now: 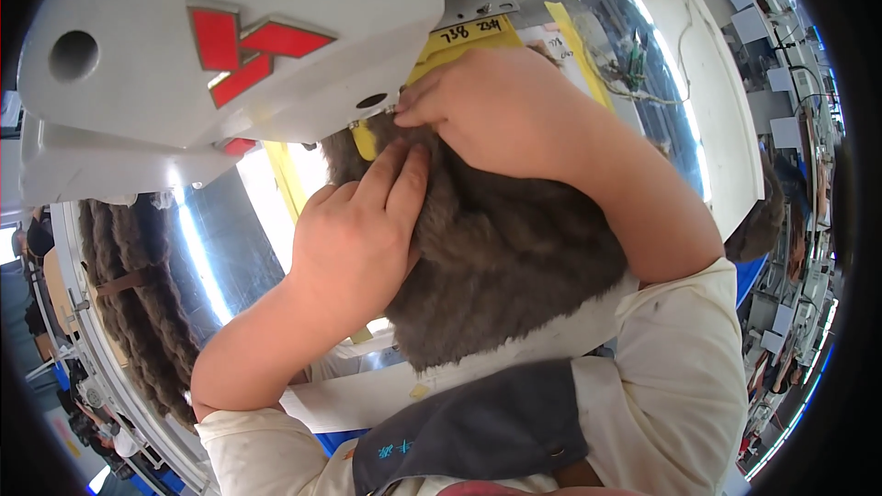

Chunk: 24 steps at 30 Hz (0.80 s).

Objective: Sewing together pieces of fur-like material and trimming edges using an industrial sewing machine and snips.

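A brown fur piece point(514, 266) drapes from the head of a white sewing machine point(303, 55) toward my lap. My left hand point(354, 230) rests on the fur's left side, two fingers stretched forward and pressed on it; its thumb is hidden. Farther up, close under the machine head, my right hand point(501, 106) has its thumb and fingertips pinched together on the fur's edge. A small yellow part point(365, 140) shows between the machine and my left fingertips. The machine head hides the exact spot where the fur meets it.
Yellow tape strips point(579, 55) and a white paper lie on the shiny machine table behind my right hand. Long strips of brown fur point(138, 285) hang at the left. A thin pale cord point(643, 96) crosses the right side. Cluttered workbenches stand beyond.
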{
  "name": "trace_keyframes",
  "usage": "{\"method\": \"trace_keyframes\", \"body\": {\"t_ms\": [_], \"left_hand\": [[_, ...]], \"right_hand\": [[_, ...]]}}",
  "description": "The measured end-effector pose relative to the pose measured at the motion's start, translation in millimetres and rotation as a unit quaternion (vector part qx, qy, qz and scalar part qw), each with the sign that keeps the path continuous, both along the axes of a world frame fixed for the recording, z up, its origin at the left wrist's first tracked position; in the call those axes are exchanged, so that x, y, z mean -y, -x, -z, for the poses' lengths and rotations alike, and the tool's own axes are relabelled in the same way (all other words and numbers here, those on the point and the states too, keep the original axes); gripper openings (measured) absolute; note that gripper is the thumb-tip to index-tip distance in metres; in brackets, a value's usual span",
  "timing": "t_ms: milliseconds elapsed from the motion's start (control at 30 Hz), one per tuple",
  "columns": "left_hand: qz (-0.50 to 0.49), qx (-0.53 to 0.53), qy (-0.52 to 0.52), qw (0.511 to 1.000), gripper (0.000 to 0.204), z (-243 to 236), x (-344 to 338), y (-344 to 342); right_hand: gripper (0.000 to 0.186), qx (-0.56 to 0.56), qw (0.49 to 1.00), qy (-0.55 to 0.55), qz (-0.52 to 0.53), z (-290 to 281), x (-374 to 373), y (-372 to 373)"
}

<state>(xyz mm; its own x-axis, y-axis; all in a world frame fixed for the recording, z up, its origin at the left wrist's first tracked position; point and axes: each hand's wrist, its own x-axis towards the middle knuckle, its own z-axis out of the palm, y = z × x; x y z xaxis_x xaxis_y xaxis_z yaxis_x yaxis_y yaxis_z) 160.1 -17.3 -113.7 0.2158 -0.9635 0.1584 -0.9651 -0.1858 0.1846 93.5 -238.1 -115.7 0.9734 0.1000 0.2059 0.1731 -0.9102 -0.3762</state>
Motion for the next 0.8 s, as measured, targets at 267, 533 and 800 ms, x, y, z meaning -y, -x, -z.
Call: {"method": "trace_keyframes", "body": {"t_ms": [267,533,800], "left_hand": [[-0.002,-0.008,-0.019,1.0,0.08,-4.7,1.2,-0.5],[0.002,-0.023,-0.04,0.999,0.088,-8.7,1.3,-1.2],[-0.001,-0.025,-0.047,0.999,0.09,-10.9,1.7,-0.4]], "right_hand": [[0.028,-0.028,0.999,-0.044,0.006,-4.3,7.2,-4.9],[0.03,-0.05,0.997,-0.051,0.021,-6.6,7.4,-8.3],[0.031,-0.063,0.995,-0.067,0.026,-6.9,7.9,-10.1]]}}
